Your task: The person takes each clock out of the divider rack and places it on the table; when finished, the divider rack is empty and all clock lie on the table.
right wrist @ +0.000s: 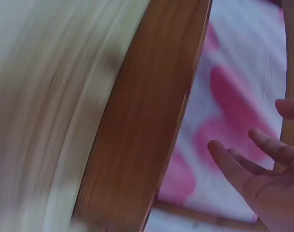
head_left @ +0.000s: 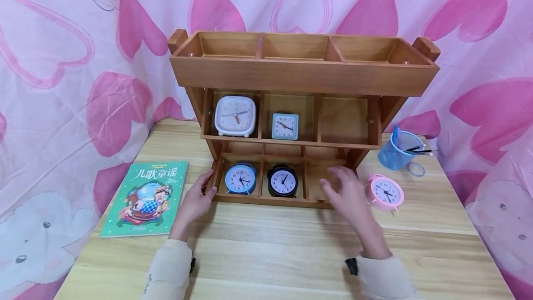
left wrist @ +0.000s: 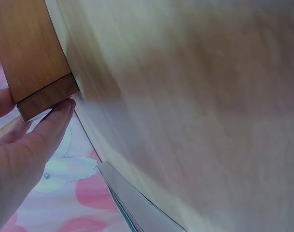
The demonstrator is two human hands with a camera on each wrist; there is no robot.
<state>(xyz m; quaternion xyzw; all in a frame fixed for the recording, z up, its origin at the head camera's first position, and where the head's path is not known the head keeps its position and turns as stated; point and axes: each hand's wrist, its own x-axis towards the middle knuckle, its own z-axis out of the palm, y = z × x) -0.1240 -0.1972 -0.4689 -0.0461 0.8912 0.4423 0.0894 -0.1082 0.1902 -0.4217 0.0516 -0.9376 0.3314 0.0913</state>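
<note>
My left hand [head_left: 195, 203] rests with straight fingers against the lower left corner of the wooden shelf [head_left: 300, 75], thumb and fingertips touching the frame; the left wrist view confirms the fingers [left wrist: 50, 128] lying flat against the wood and curled round nothing. My right hand [head_left: 347, 194] is spread wide and relaxed, holding nothing, in front of the bottom right compartment of the shelf; the view is blurred there, so I cannot tell whether it touches the wood. The shelf stands on a light wooden table [head_left: 275, 249] and has three tiers of three compartments each. Clock count: five. Two sit in the middle tier, a white square clock [head_left: 235, 115] on the left and a small light-blue square clock [head_left: 285, 126] in the centre. Two sit in the bottom tier, a blue round clock [head_left: 240, 179] on the left and a black round clock [head_left: 283, 182] in the centre. One pink round clock [head_left: 386, 192] stands on the table just beside my right hand, outside the shelf. One green picture book [head_left: 145, 198] lies flat left of my left hand. One blue mesh pen cup [head_left: 395, 151] stands right of the shelf.
</note>
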